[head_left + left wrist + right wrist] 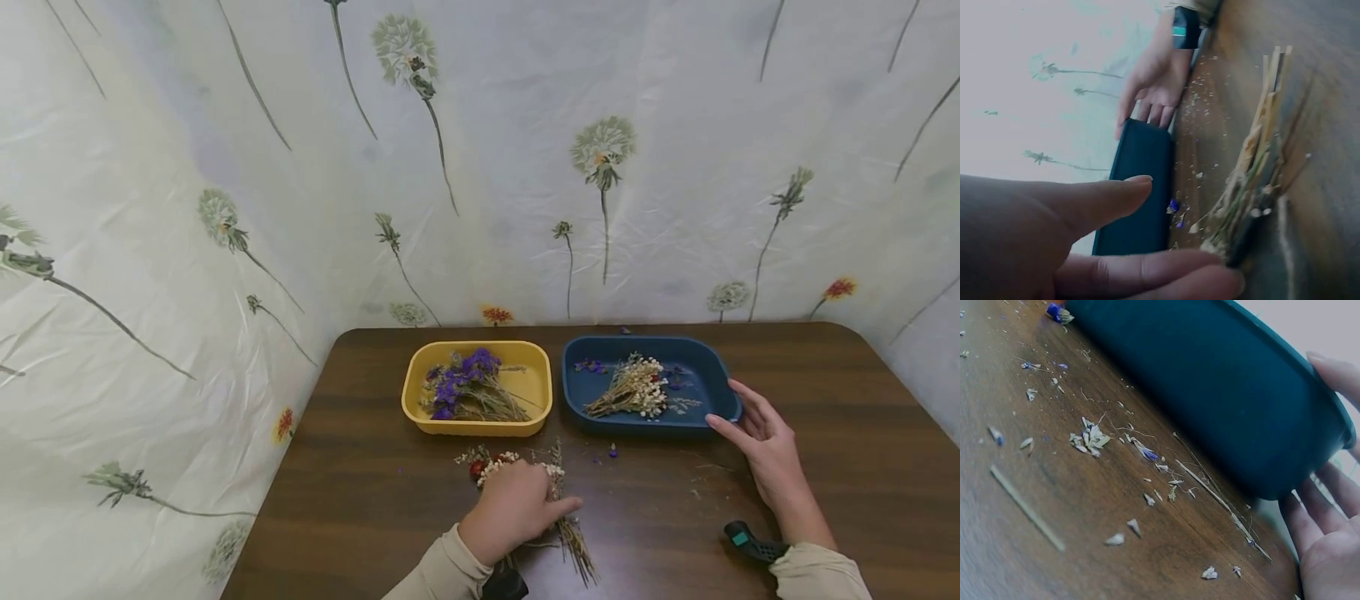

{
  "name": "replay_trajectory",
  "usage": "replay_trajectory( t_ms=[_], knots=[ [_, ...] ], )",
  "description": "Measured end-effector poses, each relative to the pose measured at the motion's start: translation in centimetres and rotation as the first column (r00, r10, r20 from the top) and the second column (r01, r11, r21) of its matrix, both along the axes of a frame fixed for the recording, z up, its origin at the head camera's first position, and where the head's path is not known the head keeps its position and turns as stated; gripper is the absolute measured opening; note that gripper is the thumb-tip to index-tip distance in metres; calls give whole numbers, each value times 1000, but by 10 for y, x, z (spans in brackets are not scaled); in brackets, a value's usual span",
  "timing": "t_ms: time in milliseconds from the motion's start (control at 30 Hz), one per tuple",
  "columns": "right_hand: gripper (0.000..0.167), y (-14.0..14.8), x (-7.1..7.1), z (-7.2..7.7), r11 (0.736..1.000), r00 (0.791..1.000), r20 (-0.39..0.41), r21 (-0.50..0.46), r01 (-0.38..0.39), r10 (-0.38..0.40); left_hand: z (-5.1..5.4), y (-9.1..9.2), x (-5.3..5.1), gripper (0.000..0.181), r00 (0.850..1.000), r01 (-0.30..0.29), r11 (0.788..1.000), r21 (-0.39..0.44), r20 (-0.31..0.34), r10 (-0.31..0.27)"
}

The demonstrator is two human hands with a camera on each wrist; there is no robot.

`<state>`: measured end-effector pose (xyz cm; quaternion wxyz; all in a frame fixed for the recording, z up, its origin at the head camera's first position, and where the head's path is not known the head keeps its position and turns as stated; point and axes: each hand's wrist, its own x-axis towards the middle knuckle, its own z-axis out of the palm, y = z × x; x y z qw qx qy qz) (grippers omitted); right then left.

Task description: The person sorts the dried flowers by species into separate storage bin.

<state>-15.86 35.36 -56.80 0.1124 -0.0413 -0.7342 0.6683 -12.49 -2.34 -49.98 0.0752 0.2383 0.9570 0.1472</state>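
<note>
My left hand (516, 507) is over a small bunch of dried flowers (576, 546) lying on the table. Its thumb sticks out, apart from the fingers, and the left wrist view shows thumb and fingers fairly straight beside the stems (1263, 119). Red and cream blooms (480, 469) show past the knuckles; the fingertips are hidden in the head view. At the right end of the blue tray (637, 427), my right hand (772, 454) grips the corner, thumb at the rim and fingers round the outer wall. Inside that tray lies a bunch of cream dried flowers (641, 387).
Left of the blue tray stands a yellow tray (480, 428) holding purple dried flowers (468, 379). Petals and stem bits (1091, 437) litter the brown table (360, 500) before the blue tray. A flower-patterned curtain (510, 167) rises behind the table.
</note>
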Motion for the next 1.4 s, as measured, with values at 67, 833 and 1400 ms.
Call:
replay_trajectory(
  t_ms=[67, 833, 1400],
  knots=[
    [71, 0, 1, -1, 1000, 1000, -3, -20, -3, 3, -4, 3, 2, 70, 998, -8, 998, -65, -55, 5],
    [70, 0, 3, 1, 998, 1000, 12, 57, -10, 9, -16, 5, 1, 73, 986, 45, 996, -80, -158, -57],
    [71, 1, 2, 0, 999, 1000, 8, 36, -17, 17, -13, 3, -3, 20, 983, 178, 975, 135, 14, -181]
  ],
)
